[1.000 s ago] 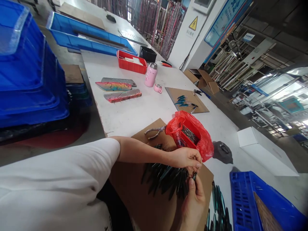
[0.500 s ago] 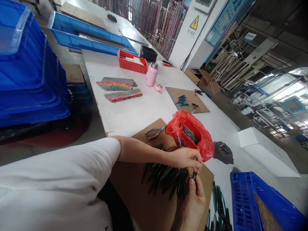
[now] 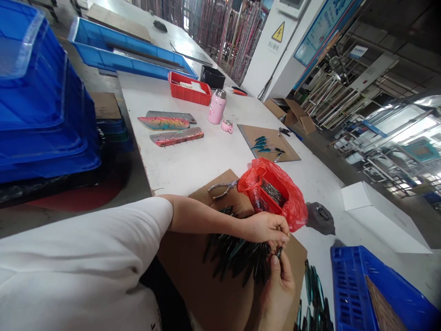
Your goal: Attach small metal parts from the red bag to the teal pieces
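My right hand [image 3: 278, 287] pinches a small dark green fishing lure [image 3: 279, 251] between thumb and fingers, its tip pointing up. Just above it, my left hand [image 3: 270, 228] has its fingertips pressed together close to that tip; whatever they hold is too small to make out. Beneath both hands, a pile of slender dark green lures [image 3: 237, 253] lies on a brown cardboard sheet [image 3: 193, 276]. Beyond my left hand, an open red plastic bag [image 3: 299, 207] surrounds a red box [image 3: 280, 184] of thin metal pieces [image 3: 272, 192]. Pliers [image 3: 222, 188] rest beside the bag.
More lures [image 3: 312, 294] lie right of the cardboard, near a blue crate [image 3: 349, 280]. A white box [image 3: 382, 216] and dark grey object [image 3: 320, 217] are farther back. Across the white table stand a pink bottle [image 3: 217, 108] and red tray [image 3: 189, 94]. Blue bins [image 3: 44, 115] are stacked left.
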